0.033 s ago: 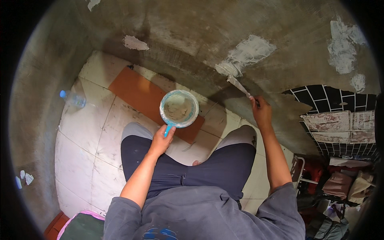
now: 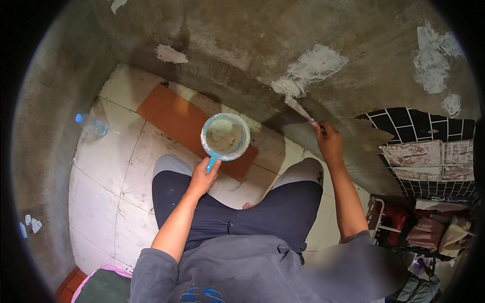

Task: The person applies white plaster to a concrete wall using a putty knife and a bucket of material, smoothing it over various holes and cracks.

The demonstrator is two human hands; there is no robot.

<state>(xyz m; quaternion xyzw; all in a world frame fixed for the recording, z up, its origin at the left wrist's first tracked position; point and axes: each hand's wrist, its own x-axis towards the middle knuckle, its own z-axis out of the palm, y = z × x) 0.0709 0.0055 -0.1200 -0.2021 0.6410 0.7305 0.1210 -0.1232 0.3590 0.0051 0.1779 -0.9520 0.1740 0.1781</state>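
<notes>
My left hand [image 2: 204, 177] grips the blue handle of a round pot [image 2: 225, 157], which I hold above the floor in front of my knees. Pale putty [image 2: 226, 137] lies inside it and is smeared along its rim. Out to the right, my right hand [image 2: 329, 141] is closed round the dark handle of a putty knife [image 2: 299, 108]. Its blade is coated with white putty and its tip meets the lower end of a fresh white patch [image 2: 316, 64] on the grey-brown wall.
An orange-brown board [image 2: 174, 113] lies on the pale tiled floor [image 2: 101, 189] along the wall. A plastic bottle [image 2: 94, 125] lies at the left. More white patches [image 2: 432, 60] mark the wall at right, above black tile-patterned covering [image 2: 399, 123]. Cloths and bags [image 2: 427, 232] are heaped at lower right.
The putty knife and my right hand have shifted very slightly left. The pot in my left hand has also moved a touch left.
</notes>
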